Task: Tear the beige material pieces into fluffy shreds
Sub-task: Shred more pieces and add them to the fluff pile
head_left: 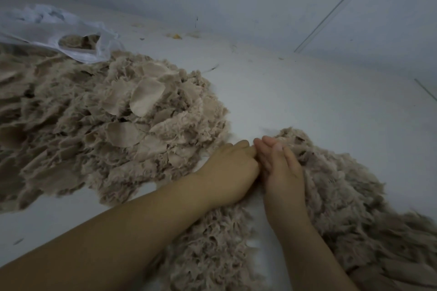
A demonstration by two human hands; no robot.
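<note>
Both hands meet knuckle to fingertip at the gap between two heaps. Left hand is curled, fingers tucked under; whether it pinches a piece I cannot tell. Right hand lies looser, fingers fairly straight, resting against the fluffy shreds, probably so torn bits drop there. Untorn beige pieces sit atop the left heap, beside a plastic bag on the pale surface.

We sit at a pale floor. On it: big heap of beige pieces left, fluffy shreds right, a white bag behind the heap, yellowish scraps by the wall.
</note>
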